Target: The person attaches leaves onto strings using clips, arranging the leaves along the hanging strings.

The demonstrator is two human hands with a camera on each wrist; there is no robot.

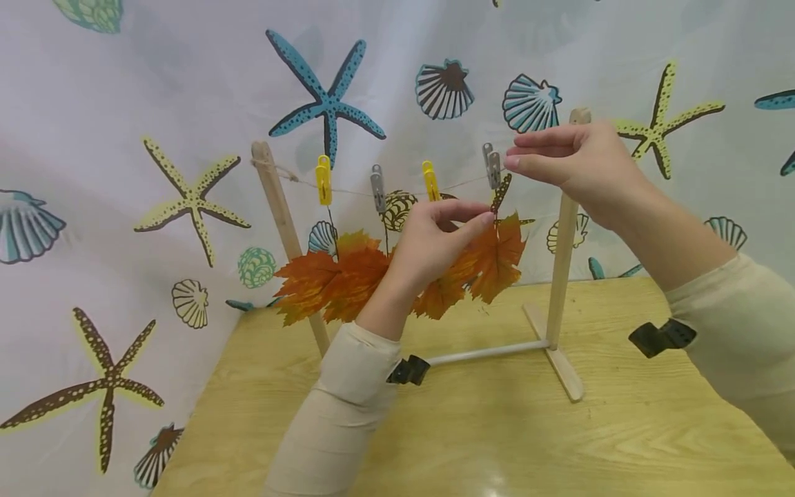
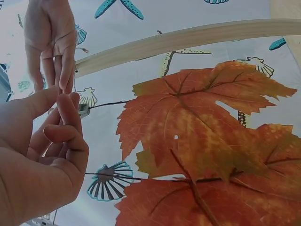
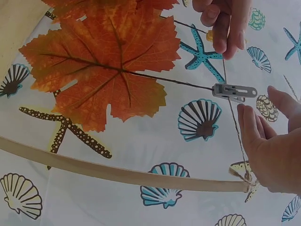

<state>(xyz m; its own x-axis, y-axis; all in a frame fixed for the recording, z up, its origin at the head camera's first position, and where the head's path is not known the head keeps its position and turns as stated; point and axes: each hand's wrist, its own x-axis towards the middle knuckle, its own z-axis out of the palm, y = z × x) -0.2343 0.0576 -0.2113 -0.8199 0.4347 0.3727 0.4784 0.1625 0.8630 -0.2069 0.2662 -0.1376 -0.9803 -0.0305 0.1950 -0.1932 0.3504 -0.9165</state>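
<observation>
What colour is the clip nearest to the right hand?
Grey. The clip shows best in the right wrist view, beside the right hand.

Light wooden table (image 1: 621, 442), wooden stand's (image 1: 562, 276) feet resting on it

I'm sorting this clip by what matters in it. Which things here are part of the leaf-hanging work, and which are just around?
In use:
- rightmost grey peg on the string, by the right hand
- orange leaf hanging from it
- left hand near that leaf's stem
- wooden rack

Just around:
- yellow pegs
- other leaves
- seashell cloth
- table
</observation>
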